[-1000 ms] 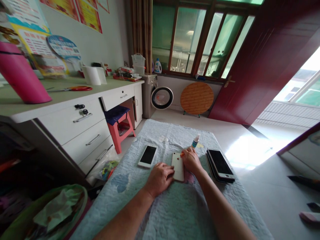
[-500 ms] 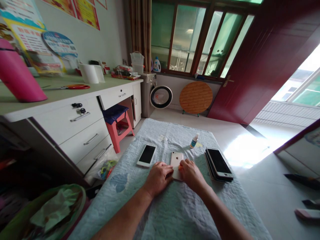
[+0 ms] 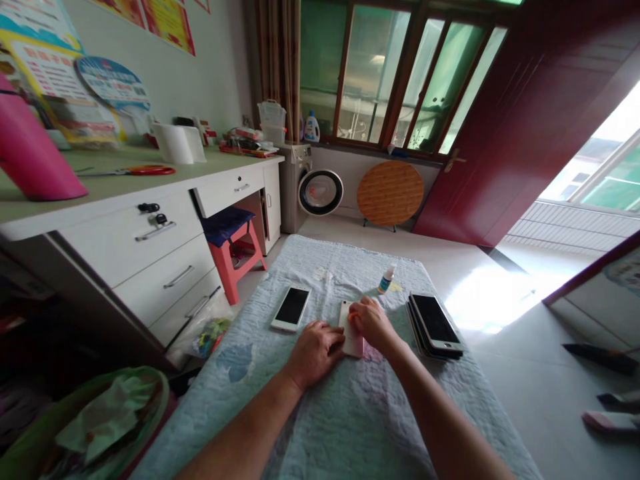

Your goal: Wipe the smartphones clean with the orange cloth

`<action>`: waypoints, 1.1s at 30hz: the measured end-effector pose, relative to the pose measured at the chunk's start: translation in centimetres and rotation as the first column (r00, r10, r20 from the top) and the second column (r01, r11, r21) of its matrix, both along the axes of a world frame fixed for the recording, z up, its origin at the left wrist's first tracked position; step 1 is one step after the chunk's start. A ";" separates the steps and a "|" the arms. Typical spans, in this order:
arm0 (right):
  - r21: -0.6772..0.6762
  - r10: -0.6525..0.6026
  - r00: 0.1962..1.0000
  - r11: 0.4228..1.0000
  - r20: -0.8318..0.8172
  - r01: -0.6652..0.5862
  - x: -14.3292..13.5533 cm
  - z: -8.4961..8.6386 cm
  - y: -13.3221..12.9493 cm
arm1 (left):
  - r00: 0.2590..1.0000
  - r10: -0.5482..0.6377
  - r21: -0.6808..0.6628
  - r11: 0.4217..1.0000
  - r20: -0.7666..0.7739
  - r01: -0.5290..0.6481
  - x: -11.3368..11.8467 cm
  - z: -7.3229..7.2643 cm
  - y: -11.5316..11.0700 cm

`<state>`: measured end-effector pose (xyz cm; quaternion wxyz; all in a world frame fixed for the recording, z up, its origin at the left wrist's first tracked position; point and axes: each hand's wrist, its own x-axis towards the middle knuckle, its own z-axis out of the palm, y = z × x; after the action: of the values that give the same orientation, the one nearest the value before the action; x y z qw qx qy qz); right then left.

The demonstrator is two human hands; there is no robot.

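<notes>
A light pink phone [image 3: 352, 343] lies back up on the pale blue quilted cloth [image 3: 320, 420]. My left hand [image 3: 315, 352] rests at its left edge, fingers together against the phone. My right hand [image 3: 371, 323] is closed on a small orange object [image 3: 353, 315] and presses it on the upper part of the phone's back. Left of the hands lies a white phone [image 3: 291, 309] with a dark screen. A small spray bottle [image 3: 386, 279] stands behind my right hand. To the right is a stack of phones [image 3: 436, 323], the top one white-framed with a dark screen.
A desk [image 3: 220, 175] with a pink bottle [image 3: 37, 150], scissors and paper rolls runs along the left. Beneath it stands a red stool [image 3: 239, 257]. A basket [image 3: 163, 400] sits at the lower left. Farther back are a washing machine [image 3: 295, 183] and a round wooden board [image 3: 390, 192].
My right hand has moved up along the phone with the orange object, from its middle to near the top, now covering the logo. My left hand stays at the phone's left edge.
</notes>
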<state>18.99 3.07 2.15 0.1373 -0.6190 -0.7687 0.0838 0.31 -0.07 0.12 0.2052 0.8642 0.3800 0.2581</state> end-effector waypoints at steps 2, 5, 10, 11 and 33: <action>0.034 -0.056 0.998 0.998 0.011 0.056 -0.3 -0.2 0.8 | 1.000 0.006 0.003 1.000 -0.002 -0.006 0.0 -0.1 0.0; 0.040 -0.076 0.997 0.996 0.002 0.076 -0.8 -0.1 0.6 | 1.000 -0.001 0.007 1.000 0.005 0.001 0.1 -0.2 0.1; -0.038 0.077 0.994 0.996 -0.083 -0.081 -0.9 0.5 -2.2 | 0.998 -0.003 -0.025 1.000 0.058 0.004 0.2 -0.4 0.0; -0.063 0.109 0.989 0.991 -0.104 -0.116 -0.8 0.6 -3.0 | 0.998 0.012 -0.035 0.999 0.056 -0.010 0.3 -0.4 0.0; 0.094 -0.139 0.986 0.985 -0.094 0.148 2.6 -1.2 -4.8 | 0.999 0.039 0.028 0.999 0.017 -0.039 0.3 0.0 -0.2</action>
<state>21.59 -1.74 0.92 0.2074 -0.6610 -0.7185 0.0620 0.56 -0.32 0.15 0.1908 0.8574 0.3913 0.2744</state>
